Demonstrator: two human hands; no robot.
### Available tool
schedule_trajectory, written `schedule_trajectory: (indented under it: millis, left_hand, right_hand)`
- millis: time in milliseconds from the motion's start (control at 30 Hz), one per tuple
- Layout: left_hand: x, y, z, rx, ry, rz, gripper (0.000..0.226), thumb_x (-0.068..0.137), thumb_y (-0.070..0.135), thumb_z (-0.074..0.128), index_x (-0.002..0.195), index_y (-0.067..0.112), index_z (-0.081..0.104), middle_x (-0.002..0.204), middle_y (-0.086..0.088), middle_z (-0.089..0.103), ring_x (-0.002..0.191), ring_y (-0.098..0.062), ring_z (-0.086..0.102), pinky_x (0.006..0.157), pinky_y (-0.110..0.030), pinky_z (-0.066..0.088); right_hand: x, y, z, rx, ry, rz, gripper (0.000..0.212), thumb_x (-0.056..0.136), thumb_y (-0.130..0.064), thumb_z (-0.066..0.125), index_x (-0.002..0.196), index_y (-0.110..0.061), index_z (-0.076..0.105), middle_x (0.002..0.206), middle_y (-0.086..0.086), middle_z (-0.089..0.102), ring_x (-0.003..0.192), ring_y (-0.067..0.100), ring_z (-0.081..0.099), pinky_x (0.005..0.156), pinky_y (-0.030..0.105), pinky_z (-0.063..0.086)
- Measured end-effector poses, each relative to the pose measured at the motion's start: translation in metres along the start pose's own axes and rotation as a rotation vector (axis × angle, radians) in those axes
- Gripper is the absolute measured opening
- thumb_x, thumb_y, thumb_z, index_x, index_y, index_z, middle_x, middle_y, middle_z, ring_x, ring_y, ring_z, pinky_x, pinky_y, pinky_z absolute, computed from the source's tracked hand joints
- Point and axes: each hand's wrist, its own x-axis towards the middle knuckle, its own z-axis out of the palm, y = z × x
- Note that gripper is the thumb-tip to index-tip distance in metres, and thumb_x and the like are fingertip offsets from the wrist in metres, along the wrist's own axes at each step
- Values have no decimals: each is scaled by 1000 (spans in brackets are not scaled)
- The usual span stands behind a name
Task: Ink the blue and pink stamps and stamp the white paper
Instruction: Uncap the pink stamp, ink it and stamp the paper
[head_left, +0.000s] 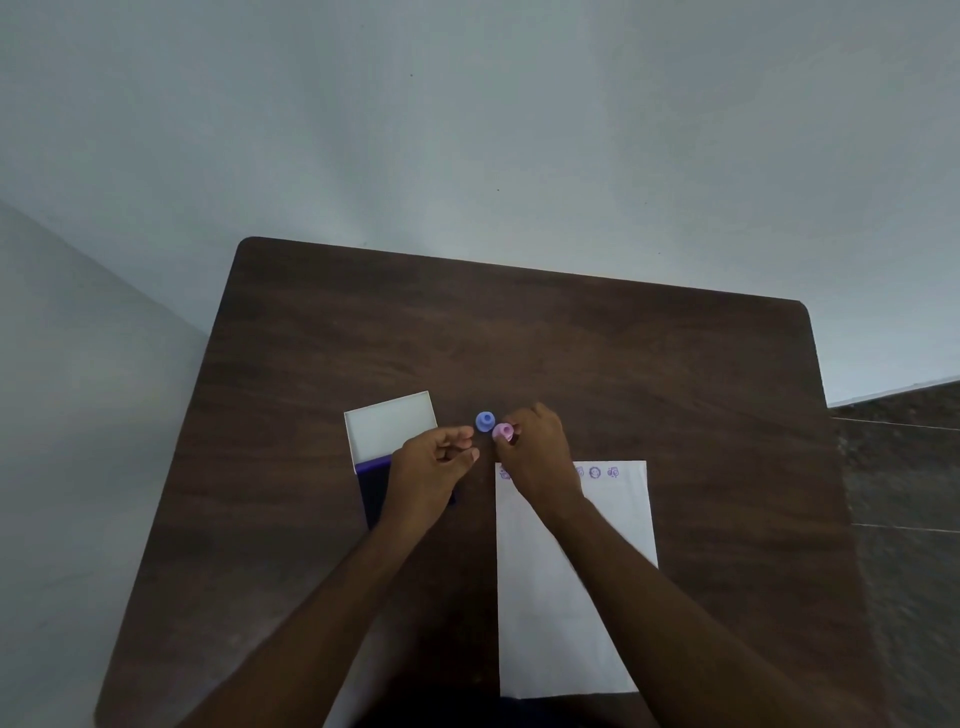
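Observation:
A blue stamp (484, 421) stands upright on the dark wooden table (519, 338), just beyond my hands. Right beside it is the pink stamp (503, 432), pinched by the fingertips of my right hand (537, 452). My left hand (431, 470) hovers over the open ink pad (374, 480), fingers loosely curled and holding nothing. The ink pad's white lid (389, 423) is flipped back behind it. The white paper (550, 613) lies under my right forearm, with a row of purple stamp marks (595, 472) along its far edge.
The table stands against a pale wall, with its far half bare wood. A dark floor (904, 519) shows past the table's right edge.

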Motion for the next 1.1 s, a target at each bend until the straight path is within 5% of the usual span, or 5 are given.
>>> schedule_trajectory:
  millis: [167,300,467,867,1100]
  left_hand:
    - [-3,-1,-2,53,22,6,27,91,25,63,117,18,67,113,7,70,92,3,61,65,3,38]
    - [-8,1,2,206,-31,71,35,96,28,53,125,11,61,120,-3,65,105,-14,59,84,-3,29]
    - [-11,12,-2,-232,-101,5,25,85,31,70,108,22,69,104,8,73,93,-9,70,80,-15,54]
    - [-23,17,-13,-355,-86,-35,25,79,31,74,103,23,72,91,14,74,80,5,69,60,-4,47]
    - [-25,11,-19,-406,-79,-31,33,79,33,76,109,19,73,98,7,76,88,-5,72,74,-14,55]
  right_hand:
    - [-22,1,-14,369,82,46,19,81,-32,73,82,-14,68,73,-4,64,64,9,57,59,16,42]
    - [-35,-1,-25,692,-33,169,24,72,-34,80,83,-14,73,74,2,72,60,14,66,56,18,51]
    - [-46,-3,-29,908,-80,138,21,72,-32,80,80,-13,75,68,4,74,53,15,65,54,20,52]
    - [-58,-11,-30,948,-115,139,24,75,-30,79,84,-8,75,69,4,74,53,13,65,55,19,52]
    - [-64,-16,-31,988,-130,87,17,76,-29,78,81,-13,76,74,8,75,59,18,67,59,22,55]
